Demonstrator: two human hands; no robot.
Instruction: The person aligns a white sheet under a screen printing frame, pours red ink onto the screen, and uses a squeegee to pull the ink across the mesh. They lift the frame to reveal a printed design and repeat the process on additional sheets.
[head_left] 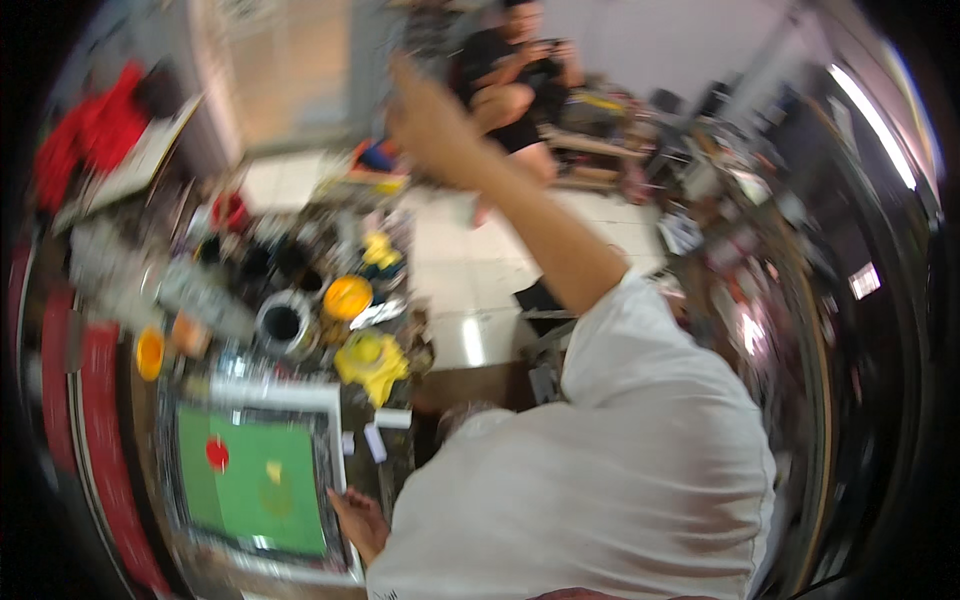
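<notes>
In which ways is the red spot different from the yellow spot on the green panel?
The red spot is larger than the yellow spot. The red spot is round, while the yellow spot looks irregular. The red spot lies left of the yellow spot. Both are on the green panel.

Glaring white light strip [873, 128], upper right; floor [440, 255] reflects glare; widespread motion blur; edges bent, corners black.

One framed green panel [245, 485]; one red disc [217, 453]; two yellow-orange tubs [348, 297]; three pale slips [375, 442]; one person in black [482, 62].
</notes>
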